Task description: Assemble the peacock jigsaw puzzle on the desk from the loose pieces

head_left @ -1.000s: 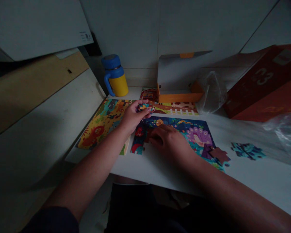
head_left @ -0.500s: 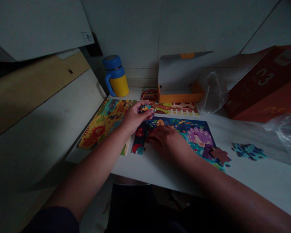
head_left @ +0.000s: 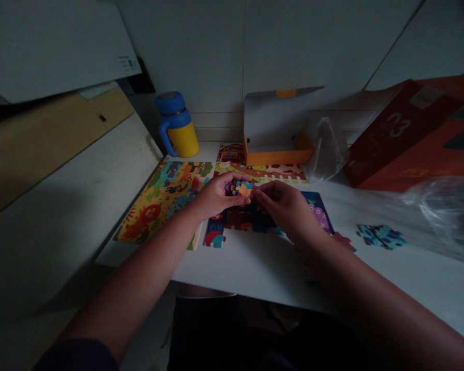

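Head view: white desk (head_left: 239, 273), dim light. At 2 o'clock, red carton (head_left: 402, 134) lying tilted. At 12, open orange box (head_left: 274, 157), grey lid up, with clear bag (head_left: 327, 149) just beside its right end. At 11, blue-and-yellow mug (head_left: 177, 126). At 3, second clear bag (head_left: 444, 211) at the desk's far right. Three jigsaws lie flat: jungle puzzle (head_left: 158, 201) at 9, farm puzzle (head_left: 255, 172) at 12 in front of the box, peacock puzzle (head_left: 251, 219) at centre, mostly under the hands and touching the jungle puzzle's edge. Loose teal cluster (head_left: 381, 237) at 3; maroon piece (head_left: 343, 241) just past the right wrist. Left hand (head_left: 216, 196) is raised over the puzzles, fingers curled together, clamped with the thumb on a small blue-orange piece (head_left: 242, 188), held above the peacock puzzle. Right hand (head_left: 286, 206) is alongside, fingers loosely together, tips at the piece; contact cannot be told.
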`<state>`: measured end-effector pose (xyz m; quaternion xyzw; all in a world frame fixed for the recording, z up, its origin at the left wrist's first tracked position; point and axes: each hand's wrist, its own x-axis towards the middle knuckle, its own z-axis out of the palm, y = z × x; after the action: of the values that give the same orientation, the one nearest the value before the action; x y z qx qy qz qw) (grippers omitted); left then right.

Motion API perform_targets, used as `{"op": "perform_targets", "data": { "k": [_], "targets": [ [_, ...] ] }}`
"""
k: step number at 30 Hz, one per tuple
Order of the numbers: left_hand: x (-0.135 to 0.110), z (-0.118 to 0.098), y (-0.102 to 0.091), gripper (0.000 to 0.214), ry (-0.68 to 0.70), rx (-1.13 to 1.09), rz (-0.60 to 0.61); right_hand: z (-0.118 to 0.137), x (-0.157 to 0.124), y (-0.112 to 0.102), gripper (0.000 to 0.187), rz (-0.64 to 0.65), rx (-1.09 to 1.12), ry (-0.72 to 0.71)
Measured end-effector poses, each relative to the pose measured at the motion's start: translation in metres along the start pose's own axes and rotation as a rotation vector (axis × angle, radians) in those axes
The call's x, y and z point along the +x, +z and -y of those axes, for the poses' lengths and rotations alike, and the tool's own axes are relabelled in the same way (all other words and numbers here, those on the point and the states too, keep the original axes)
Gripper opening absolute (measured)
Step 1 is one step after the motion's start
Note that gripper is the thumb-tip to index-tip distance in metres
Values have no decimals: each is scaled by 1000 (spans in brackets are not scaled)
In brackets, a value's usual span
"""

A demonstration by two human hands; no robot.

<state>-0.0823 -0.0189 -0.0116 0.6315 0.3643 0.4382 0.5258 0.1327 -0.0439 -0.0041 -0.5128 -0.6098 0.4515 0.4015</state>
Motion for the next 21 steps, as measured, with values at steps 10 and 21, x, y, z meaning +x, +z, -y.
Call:
{"op": "perform_targets", "data": {
  "k": [10, 21],
  "targets": [
    [0, -1, 0, 49, -28, -126, -4, -2, 2, 2, 38, -56, 304, 58],
    [2, 0, -5, 54, -72, -202, -89, 5, -2, -11, 54, 60, 371, 146]
  ]
}}
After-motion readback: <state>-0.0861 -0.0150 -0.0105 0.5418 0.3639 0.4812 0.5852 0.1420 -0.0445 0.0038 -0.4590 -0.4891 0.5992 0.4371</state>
